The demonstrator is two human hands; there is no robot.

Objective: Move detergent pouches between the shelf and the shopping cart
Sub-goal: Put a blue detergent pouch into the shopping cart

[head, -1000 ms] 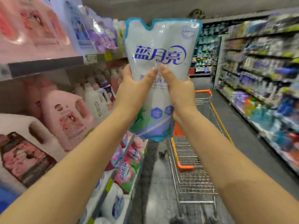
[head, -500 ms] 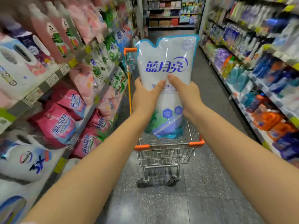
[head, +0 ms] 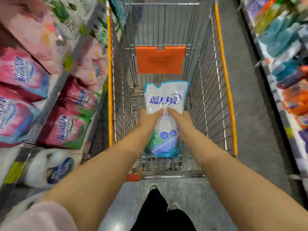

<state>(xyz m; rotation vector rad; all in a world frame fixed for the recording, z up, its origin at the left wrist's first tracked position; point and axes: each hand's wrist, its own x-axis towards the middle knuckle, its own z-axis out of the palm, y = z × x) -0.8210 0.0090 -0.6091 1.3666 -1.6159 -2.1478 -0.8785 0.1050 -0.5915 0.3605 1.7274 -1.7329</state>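
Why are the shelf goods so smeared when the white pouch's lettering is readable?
Head view: motion blur smears the pink pouches and right-side bottles; the white pouch, gripped by left hand and right hand, looks sharper; wide-angle lens splays the cart.

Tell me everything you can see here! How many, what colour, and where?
detergent pouch: one, white with blue edges and blue writing, held inside the cart
shopping cart: one, silver wire with orange rails, in the middle of the aisle
flap: one, orange, across the cart's far part
pink pouches: several, pink and dark red, on the left shelves
bottles: many, blue, teal and orange, blurred, on the right shelves
floor: grey, under everything
shoes: two, pale, just behind the cart
trousers: black, bottom middle
left hand: one, gripping the pouch's left side
right hand: one, gripping the pouch's right side
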